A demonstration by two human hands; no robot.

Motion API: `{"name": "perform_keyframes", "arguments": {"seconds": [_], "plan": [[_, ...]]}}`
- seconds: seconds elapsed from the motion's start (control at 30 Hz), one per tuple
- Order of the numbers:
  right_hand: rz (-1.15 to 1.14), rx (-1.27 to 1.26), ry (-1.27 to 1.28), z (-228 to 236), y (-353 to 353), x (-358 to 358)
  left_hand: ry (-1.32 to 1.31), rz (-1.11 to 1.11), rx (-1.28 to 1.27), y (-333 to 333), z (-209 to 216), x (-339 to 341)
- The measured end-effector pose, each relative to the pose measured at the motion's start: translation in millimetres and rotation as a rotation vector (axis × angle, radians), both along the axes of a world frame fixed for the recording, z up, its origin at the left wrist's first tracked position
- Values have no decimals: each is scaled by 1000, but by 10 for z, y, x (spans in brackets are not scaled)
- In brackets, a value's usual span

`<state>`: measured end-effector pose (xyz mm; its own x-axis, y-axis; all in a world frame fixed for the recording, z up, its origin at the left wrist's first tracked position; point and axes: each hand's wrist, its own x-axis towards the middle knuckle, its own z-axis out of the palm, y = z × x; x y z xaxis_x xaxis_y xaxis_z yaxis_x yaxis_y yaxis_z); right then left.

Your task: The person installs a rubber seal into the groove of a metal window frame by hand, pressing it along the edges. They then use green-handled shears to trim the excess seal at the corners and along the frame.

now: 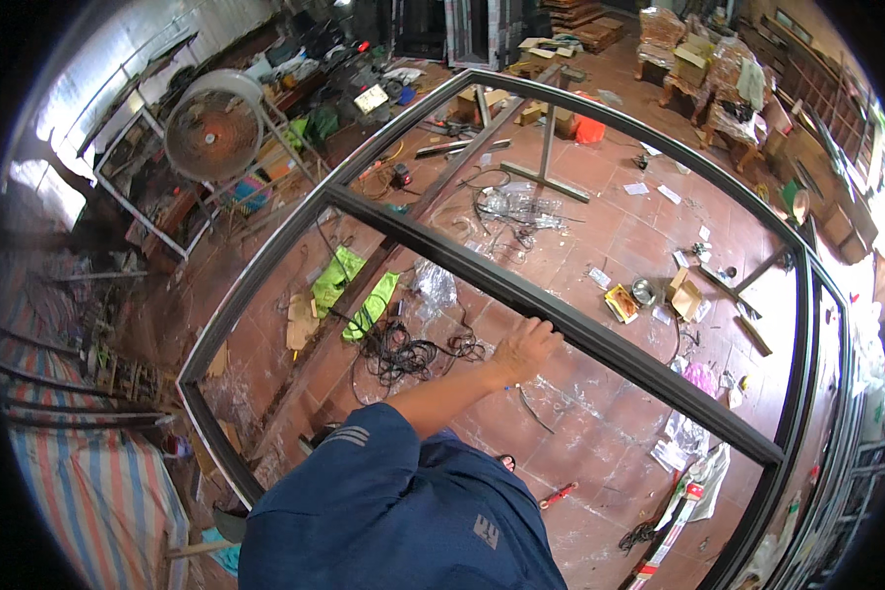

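My left hand [527, 351] reaches forward from a dark blue sleeve. Its fingers are curled over the near edge of a dark crossbar [649, 376], around the bar's middle. This bar divides a large dark metal frame [371, 147], the shape of a door or window frame, which is held above the floor. Both ends of the crossbar meet the outer rails. My right hand is outside the picture.
Beneath the frame, the tiled floor holds tangled black cable [403, 354], yellow-green cloth [369, 307], an open cardboard box [684, 293] and a red-handled tool [559, 495]. A big round fan [211, 136] stands left. Wrapped furniture [733, 84] sits far right.
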<state>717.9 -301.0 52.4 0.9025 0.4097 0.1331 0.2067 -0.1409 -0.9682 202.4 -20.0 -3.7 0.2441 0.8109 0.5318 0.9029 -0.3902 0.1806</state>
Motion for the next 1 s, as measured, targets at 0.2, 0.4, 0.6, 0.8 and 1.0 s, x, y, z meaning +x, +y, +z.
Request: {"name": "perform_keyframes", "arguments": {"seconds": [0.2,0.4,0.6,0.8,1.0], "plan": [[446,285,855,-428,847,-687,27,99,-10,76,106,-1025],[986,-36,700,47,1634,-2860,-392,487,87,-9,234,-2975],[1306,-251,788,79,2116,-4453,-848,1335,52,-24,-529,-5146],[1546,-430,589,110,2622,-5354,-1401,1029,-290,81,-878,-5855],[1645,-543,657,222,2981,-5798,-1387,1110,-29,23,-606,-5531]]}}
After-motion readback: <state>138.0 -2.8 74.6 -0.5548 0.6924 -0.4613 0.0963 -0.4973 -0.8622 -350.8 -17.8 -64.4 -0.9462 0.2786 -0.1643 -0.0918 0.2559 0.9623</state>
